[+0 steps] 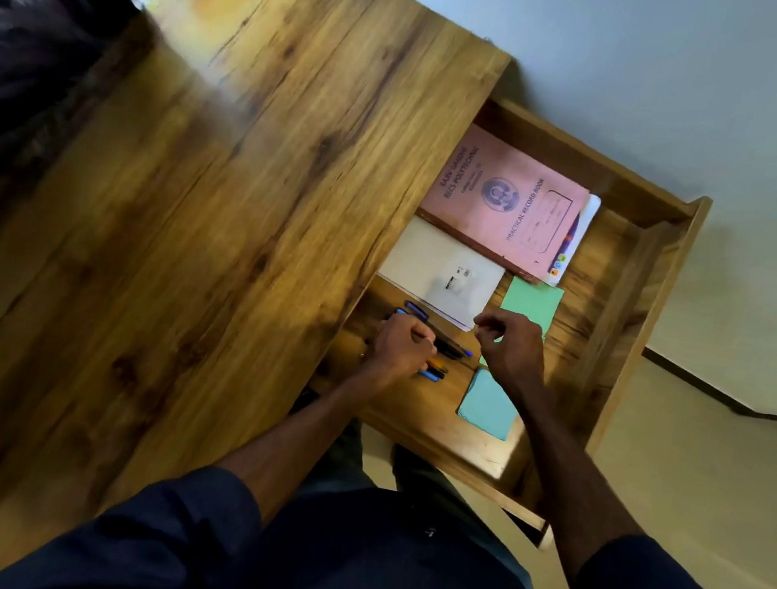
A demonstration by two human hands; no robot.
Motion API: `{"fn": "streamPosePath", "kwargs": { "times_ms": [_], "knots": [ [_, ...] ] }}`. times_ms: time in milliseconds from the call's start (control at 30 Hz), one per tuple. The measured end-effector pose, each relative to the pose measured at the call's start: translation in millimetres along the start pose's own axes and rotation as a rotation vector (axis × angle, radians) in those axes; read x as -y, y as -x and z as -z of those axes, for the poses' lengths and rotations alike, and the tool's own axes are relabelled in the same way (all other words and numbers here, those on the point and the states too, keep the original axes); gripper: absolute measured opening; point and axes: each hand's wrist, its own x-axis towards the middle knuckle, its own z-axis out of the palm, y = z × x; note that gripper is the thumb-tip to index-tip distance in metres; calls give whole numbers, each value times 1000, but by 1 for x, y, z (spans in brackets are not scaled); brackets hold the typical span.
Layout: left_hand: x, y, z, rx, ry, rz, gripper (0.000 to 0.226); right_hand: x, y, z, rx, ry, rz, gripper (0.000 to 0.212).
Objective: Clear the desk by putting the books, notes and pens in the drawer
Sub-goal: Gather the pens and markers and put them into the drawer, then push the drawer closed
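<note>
The wooden drawer (636,262) stands pulled out to the right of the desk top (219,196). Inside it a pink record book (508,201) lies on another book, with a white notebook (441,272) below it. A green note pad (530,302) and a light blue note pad (486,406) lie on the drawer floor. Several pens (444,349) lie in a bunch near the desk edge. My left hand (401,347) is curled over the pens and grips them. My right hand (513,347) hovers over the green pad with fingers curled, holding nothing that I can see.
The drawer's front panel (653,311) juts out on the right over a pale floor (704,471). A dark draped object (18,47) sits at the far left beyond the desk. A light wall (668,58) runs behind.
</note>
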Motion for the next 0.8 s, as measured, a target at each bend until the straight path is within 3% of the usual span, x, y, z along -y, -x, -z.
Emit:
{"fn": "streamPosePath", "kwargs": {
  "times_ms": [367, 667, 800],
  "knots": [
    [-17, 41, -48, -22, 49, -2, 9, -37, 23, 30, 18, -54, 31, 14],
    [-63, 90, -150, -72, 173, 27, 7, -95, 36, 107, 96, -99, 203, 16],
    [-92, 105, -181, -95, 174, -25, 16, -117, 45, 147, 76, -95, 183, 16]
  ]
}}
